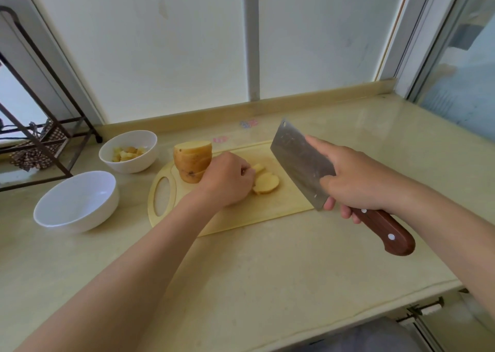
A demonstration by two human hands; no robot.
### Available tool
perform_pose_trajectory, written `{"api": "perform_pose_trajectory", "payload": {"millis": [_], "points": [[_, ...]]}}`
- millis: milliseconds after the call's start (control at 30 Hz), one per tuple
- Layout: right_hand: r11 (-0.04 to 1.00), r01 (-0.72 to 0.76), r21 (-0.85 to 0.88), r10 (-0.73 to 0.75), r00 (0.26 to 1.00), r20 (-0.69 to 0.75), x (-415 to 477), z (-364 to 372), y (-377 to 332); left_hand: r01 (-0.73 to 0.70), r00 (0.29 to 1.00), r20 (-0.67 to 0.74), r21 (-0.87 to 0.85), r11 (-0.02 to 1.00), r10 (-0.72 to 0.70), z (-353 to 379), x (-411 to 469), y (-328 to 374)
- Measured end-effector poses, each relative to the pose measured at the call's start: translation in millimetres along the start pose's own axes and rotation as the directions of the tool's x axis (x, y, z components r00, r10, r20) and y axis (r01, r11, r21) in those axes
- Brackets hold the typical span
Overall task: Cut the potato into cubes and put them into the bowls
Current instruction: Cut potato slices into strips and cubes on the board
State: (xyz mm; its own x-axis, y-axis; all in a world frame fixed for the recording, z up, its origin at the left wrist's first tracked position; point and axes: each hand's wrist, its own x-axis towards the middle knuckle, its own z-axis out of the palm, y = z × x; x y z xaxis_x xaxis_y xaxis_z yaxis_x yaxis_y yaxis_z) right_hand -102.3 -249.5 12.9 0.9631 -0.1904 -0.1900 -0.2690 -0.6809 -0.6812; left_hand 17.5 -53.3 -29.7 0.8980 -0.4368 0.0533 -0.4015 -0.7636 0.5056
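- We are at the slice-to-cube step. Our left hand (227, 180) is curling its fingers onto the potato slices (266, 183) on the cutting board (267, 212), bunching them.
- Our right hand (356, 183) is gripping the cleaver (300, 161), forefinger lying on the blade, which is apart from the slices.
- The uncut potato piece (192, 161) is standing just behind, and cubes are sitting in the far bowl (128, 165).
- Next, we judge, we are needing tucked fingertips and a straight chop.

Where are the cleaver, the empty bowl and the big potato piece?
cleaver (297, 159), head view, flat of the blade.
empty bowl (80, 200), head view, bare inside wall.
big potato piece (192, 162), head view, its skin side.
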Motion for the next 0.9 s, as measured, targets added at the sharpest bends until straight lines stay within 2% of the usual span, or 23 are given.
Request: {"api": "perform_pose_trajectory", "payload": {"millis": [167, 233, 467, 667, 900], "points": [[1.0, 0.007, -0.013, -0.007, 1.0, 0.01, -2, 0, -2, -0.21, 0.971, 0.134, 0.094, 0.973, 0.196, -6, -12, -8], [1.0, 0.012, -0.024, -0.012, 1.0, 0.019, -1, 2, -5, -0.28, 0.956, 0.136, 0.144, 0.949, 0.262, -7, -13, -14], [0.993, 0.064, -0.103, -0.059, 0.997, 0.057, 10, 5, -20, -0.332, 0.942, 0.063, 0.019, 0.943, 0.33, -3, -16, -20], [0.993, 0.047, -0.111, -0.04, 0.997, 0.069, 5, 9, -23, -0.302, 0.943, 0.089, -0.186, 0.935, 0.322, -8, -7, -22], [0.991, 0.025, -0.13, -0.014, 0.997, 0.079, -3, 11, -26, -0.316, 0.937, 0.089, -0.192, 0.929, 0.337, -5, -1, -23]]}}
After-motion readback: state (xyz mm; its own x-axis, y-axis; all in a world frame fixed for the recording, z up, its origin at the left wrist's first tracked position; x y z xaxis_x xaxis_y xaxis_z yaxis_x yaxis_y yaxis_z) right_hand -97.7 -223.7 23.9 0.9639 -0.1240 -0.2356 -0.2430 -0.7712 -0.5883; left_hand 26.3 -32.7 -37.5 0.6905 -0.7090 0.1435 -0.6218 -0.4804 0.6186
